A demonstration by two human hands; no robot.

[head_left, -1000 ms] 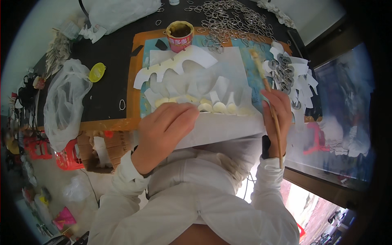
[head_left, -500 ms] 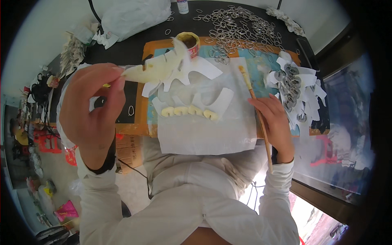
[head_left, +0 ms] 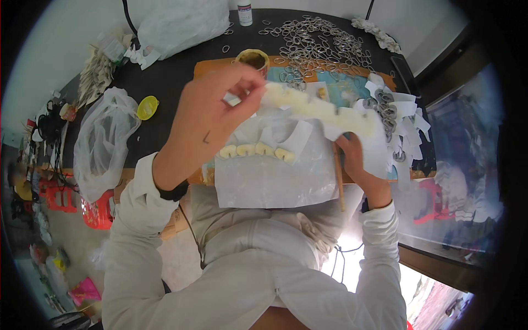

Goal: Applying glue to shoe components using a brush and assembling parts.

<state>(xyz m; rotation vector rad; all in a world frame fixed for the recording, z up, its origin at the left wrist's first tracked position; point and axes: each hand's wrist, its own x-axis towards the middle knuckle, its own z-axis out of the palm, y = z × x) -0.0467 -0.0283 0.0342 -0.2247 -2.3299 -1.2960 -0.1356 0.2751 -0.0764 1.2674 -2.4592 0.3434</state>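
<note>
Now, left hand (head_left: pixel 212 113) raised, pinching white strip (head_left: pixel 352 119); right hand (head_left: pixel 359 164) curled, gripping wooden brush (head_left: pixel 339 179)

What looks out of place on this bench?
Loose silver oval metal rings lie scattered untidily across the black tabletop, a few apart at left. The translucent white sheet overhangs the front edge, seemingly unsupported there. Otherwise, nothing stands out.

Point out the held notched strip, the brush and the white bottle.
Notched strip (head_left: pixel 311 109), head view: its yellowish middle.
Brush (head_left: pixel 339 181), head view: its wooden handle.
White bottle (head_left: pixel 245 15), head view: front of its body.
</note>
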